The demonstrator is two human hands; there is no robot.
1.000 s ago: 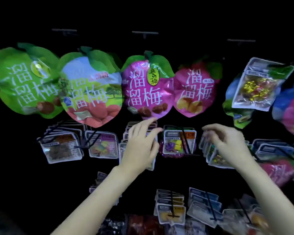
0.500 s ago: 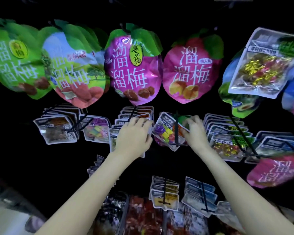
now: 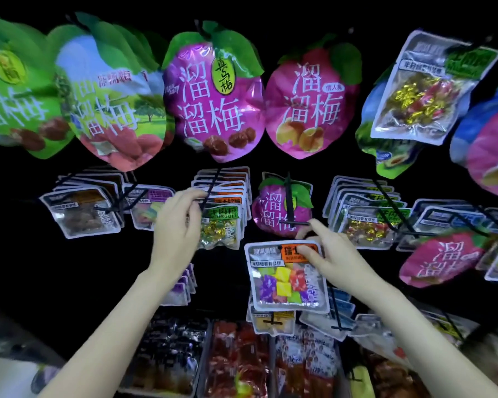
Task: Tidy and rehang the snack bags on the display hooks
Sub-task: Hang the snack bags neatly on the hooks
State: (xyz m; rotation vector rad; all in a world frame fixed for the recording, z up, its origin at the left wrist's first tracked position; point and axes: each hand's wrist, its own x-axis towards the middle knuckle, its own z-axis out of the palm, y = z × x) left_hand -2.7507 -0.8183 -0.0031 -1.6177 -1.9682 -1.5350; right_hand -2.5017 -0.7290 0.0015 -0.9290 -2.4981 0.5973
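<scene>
Main risk from here, as I judge it: the clear bag of coloured cubes (image 3: 286,275) is off any hook and hangs only from a top-edge pinch by my right hand (image 3: 338,261). If that pinch slips, the bag drops onto the packs below it. It also has to be threaded onto a peg through its hang hole, the small dark dot at the bag's top left corner, well left of my fingertips. The hole is small and the film is floppy, so a miss or a torn header looks likely if I push hard. The nearest hook (image 3: 289,202) sits just above my right fingers and already carries a small pink plum bag (image 3: 273,211); hanging cubes there would mix products.

Fingers, right: thumb and forefinger closed on the orange label strip at the top of the cube bag, the others curled loosely behind. The bag hangs straight down below them, slightly tilted.

Fingers, left: my left hand (image 3: 174,231) is up at the neighbouring peg (image 3: 210,191), fingertips nearly closed near its tip, just in front of the stack of green-label candy bags (image 3: 220,225). Whether they pinch the peg, grip a bag header or only touch, I cannot tell; it is blurred.

Large plum bags (image 3: 213,101) hang well above both hands, untouched.
</scene>
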